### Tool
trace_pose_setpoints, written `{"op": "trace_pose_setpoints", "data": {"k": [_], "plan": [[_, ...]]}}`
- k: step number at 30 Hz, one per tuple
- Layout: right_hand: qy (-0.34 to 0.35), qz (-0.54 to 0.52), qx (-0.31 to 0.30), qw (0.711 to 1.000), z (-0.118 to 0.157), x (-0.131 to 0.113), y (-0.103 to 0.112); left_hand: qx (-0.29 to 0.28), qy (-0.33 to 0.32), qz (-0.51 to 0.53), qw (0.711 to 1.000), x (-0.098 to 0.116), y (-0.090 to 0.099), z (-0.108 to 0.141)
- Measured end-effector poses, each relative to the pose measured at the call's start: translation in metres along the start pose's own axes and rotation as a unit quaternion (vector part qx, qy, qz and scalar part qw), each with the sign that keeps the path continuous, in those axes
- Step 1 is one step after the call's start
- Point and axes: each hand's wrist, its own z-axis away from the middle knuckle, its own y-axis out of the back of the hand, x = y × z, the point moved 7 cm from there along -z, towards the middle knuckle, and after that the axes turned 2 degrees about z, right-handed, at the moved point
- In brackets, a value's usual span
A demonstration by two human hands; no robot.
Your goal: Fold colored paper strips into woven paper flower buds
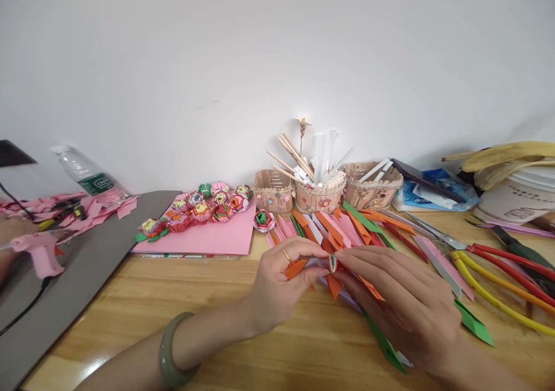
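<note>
A small folded paper (332, 263) is pinched by the fingertips of the left hand (277, 281) and the right hand (403, 292), with both sets of fingers almost closed on it. It is held near the colored paper strips (347, 229). Farther left, paper flowers (202, 211) are set on a pink sheet (232, 238).

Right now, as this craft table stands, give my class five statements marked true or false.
1. The left hand and right hand both pinch folded paper. True.
2. A bangle circles the right wrist. False: the green bangle is on the left.
3. Every paper flower lies on pink paper. False: one flower sits beside the pink sheet.
4. Wooden sticks stand in the middle basket. True.
5. The glue gun is in a basket. False: the pink glue gun is far left.
</note>
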Motion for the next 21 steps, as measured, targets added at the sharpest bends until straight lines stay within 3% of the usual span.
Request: {"op": "trace_pose_setpoints", "data": {"k": [7,21], "plan": [[-0.004,-0.025,0.004,1.0,0.002,0.002,-0.001,0.022,-0.057,-0.017,0.998,0.011,0.003,0.0],[-0.027,-0.068,0.011,0.997,-0.003,0.002,0.001,0.007,-0.098,-0.046,0.994,0.024,0.004,-0.003]]}}
